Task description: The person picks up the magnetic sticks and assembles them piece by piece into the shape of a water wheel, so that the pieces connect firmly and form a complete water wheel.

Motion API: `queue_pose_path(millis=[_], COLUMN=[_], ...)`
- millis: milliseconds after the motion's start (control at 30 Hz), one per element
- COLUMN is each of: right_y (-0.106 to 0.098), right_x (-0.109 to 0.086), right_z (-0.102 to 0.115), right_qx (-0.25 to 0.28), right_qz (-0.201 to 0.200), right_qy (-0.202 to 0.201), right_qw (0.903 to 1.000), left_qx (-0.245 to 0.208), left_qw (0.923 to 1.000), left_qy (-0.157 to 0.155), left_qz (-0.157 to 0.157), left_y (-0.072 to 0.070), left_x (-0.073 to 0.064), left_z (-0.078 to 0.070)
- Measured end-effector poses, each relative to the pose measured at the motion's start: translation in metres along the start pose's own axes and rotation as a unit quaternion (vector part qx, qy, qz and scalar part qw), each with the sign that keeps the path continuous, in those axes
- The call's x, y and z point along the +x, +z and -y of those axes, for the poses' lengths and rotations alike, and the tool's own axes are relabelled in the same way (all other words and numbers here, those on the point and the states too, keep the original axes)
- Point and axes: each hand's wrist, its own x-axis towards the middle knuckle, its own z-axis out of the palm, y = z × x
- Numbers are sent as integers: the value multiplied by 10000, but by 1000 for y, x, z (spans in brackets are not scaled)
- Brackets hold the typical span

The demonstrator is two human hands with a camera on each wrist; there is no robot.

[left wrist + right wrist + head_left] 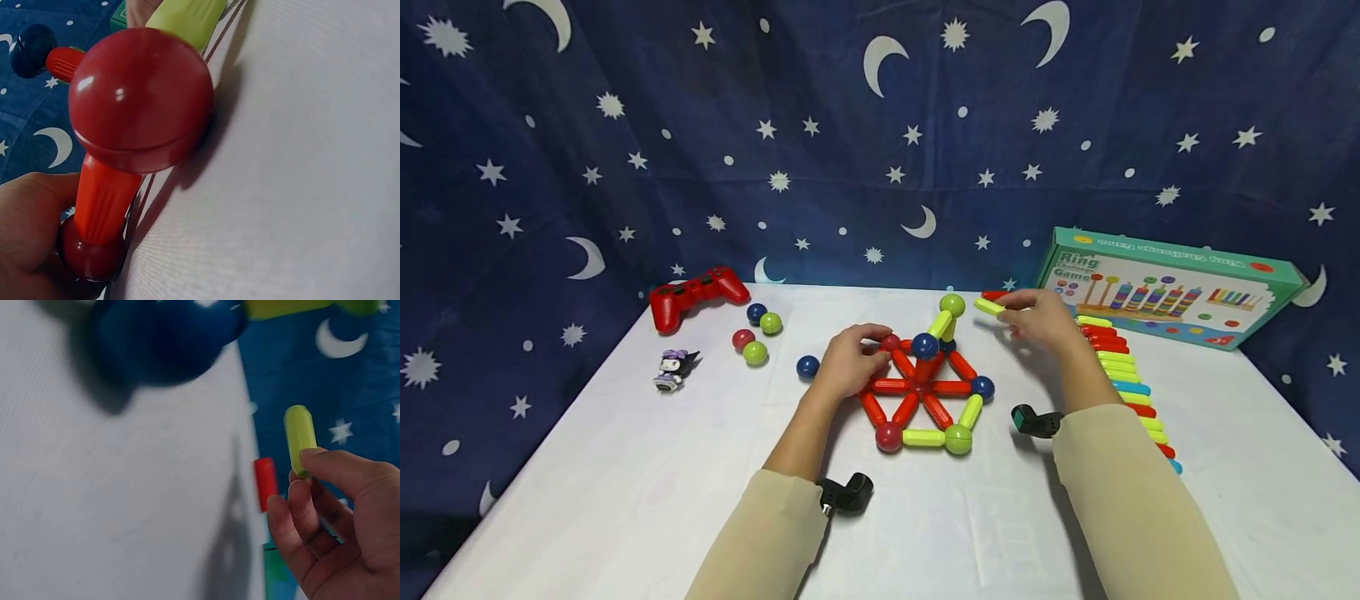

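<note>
My left hand holds the left side of a wheel-shaped build of magnetic rods and balls, its fingers at a small red ball. In the left wrist view the thumb and fingers curl about a dark red ball at the end of a red rod. Behind the build, my right hand pinches a yellow-green rod by one end, clear of the build. Red spokes meet at the hub. Yellow-green rods rise at the back to a green ball and a blue ball.
A row of coloured rods lies at the right, before a green game box. Loose balls, a red game controller and a small figurine are at the left. A red rod lies near the right hand.
</note>
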Motion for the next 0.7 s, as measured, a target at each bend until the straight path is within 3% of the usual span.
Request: queue_pose_path(millis=[100, 200, 300, 367, 433, 567, 700], right_y=[-6, -15, -22, -23, -21, -16, -9], right_x=[-11, -26, -44, -56, -65, -75, -78], right_z=[10, 17, 22, 25, 29, 34, 36], right_qx=[629, 1408, 2243, 2476, 2331, 1389, 888], right_qz=[-151, -196, 38, 294, 543, 906, 1203], right_qy=[-102, -229, -411, -557, -708, -941, -1026], right_qw=[9979, 9896, 9736, 9668, 9683, 9817, 9834], left_qx=[-14, -25, -60, -66, -80, -106, -81], left_qw=[10000, 10000, 9999, 9999, 9999, 9998, 9998], left_qy=[31, 66, 78, 101, 117, 131, 158], left_qz=[2, -13, -32, -39, -59, -92, -89], left_y=[0, 1, 4, 3, 2, 0, 2], left_x=[0, 0, 0, 0, 0, 0, -1], left_z=[1, 2, 2, 1, 0, -1, 1])
